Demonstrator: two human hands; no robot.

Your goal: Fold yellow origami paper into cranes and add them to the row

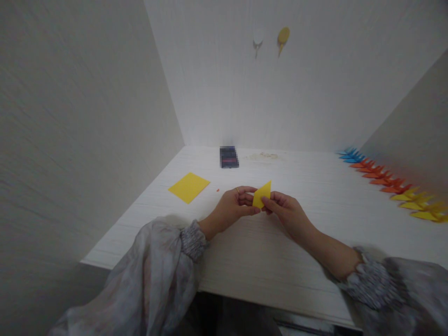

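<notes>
- Closest to me, the worktop's [245, 266] front edge runs across, with dark space below it. Two loose grey sleeves, the left [157, 261] and the right [378, 284], come in over it and hide parts of that edge.
- The right hand [289, 210] is over the middle of the worktop, thumb and fingers closed on a small folded yellow paper [262, 192]. The thumb covers part of the paper's lower right side, and one pointed corner sticks up.
- The left hand [231, 206] faces it from the other side, fingers curled, with space between thumb and forefinger. The fingertips are at the paper's left edge; I can't tell whether they grip it.
- Off to the right, a slanting row of folded paper pieces lines the worktop: yellow ones [429, 215] nearest, then orange ones [395, 188], then blue ones [352, 158] toward the back.
- Left of the hands, a flat yellow sheet [189, 187] lies cornerwise, with a tiny orange scrap [217, 190] between it and the left hand.
- Beyond the hands, near the back wall, sits a dark object [228, 157], too blurred to name. A brownish mark [269, 155] shows to its right.
- Farthest, a white hook [258, 37] and a yellow hook [283, 35] are fixed side by side on the back wall [217, 84].
</notes>
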